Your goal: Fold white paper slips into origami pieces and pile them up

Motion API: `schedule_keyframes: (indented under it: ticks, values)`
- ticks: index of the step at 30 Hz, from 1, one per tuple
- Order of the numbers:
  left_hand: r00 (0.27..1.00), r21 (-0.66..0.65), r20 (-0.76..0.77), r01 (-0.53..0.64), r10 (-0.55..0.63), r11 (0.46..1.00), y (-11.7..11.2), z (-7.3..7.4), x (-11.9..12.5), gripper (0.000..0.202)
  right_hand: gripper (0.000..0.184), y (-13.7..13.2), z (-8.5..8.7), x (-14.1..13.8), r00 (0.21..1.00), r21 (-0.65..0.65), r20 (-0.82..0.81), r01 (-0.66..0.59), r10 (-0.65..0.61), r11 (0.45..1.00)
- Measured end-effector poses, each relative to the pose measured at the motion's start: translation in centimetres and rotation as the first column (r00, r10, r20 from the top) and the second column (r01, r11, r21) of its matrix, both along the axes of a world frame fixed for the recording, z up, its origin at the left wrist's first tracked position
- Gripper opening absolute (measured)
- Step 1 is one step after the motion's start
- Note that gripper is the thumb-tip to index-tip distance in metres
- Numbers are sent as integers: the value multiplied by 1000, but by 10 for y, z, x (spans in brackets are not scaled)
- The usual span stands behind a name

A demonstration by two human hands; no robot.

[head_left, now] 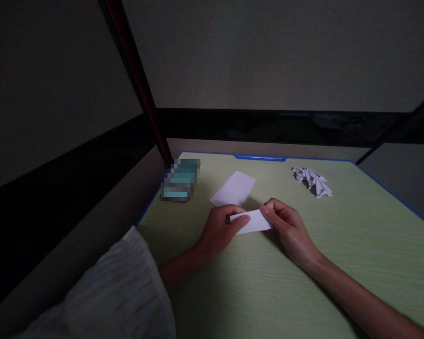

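Note:
A folded piece of white paper [253, 223] is held up between both hands, just above the table. My left hand [221, 230] pinches its left end, thumb on top. My right hand [286, 227] grips the right end, with the thumb pressed near the upper edge. The fingers beneath the paper are partly hidden. Just beyond my left hand, white paper sheets [235, 188] lie flat on the table. Farther right lies a row of folded white paper pieces [311, 180] with pointed ends, close against one another.
The pale green table [339, 235] has a blue rim and a blue handle-like strip [259, 158] at its far edge. A blurred-out teal rectangular item [182, 180] lies at the back left. Walls stand behind and to the left. A light grey cloth [120, 292] covers the lower left.

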State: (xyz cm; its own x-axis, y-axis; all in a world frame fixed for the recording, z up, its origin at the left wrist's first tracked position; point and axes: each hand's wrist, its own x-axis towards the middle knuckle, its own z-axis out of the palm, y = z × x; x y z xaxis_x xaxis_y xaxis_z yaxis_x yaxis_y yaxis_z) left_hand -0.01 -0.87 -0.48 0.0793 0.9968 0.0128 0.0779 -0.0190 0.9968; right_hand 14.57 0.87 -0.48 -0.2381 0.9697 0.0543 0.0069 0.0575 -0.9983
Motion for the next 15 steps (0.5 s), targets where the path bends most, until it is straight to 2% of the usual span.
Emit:
schedule_keyframes:
  ticks: [3, 6, 10, 15]
  values:
    - [997, -6, 66, 26, -25, 1000, 1, 1, -1, 18, 32, -1, -2, 0, 998, -35, 10, -67, 67, 997]
    - [983, -70, 108, 155, -147, 985, -1, 1, -1, 20, 34, -2, -4, 0, 983, -102, 1, -182, 183, 978]
    - [947, -151, 142, 309, -289, 939, -3, 0, -1, 24, 36, -4, -2, -1, 946, -158, -3, -320, 324, 934]
    - [914, -114, 155, 394, -375, 912, -4, 2, -2, 27, 34, -5, 1, 2, 912, -153, -25, -408, 409, 900]
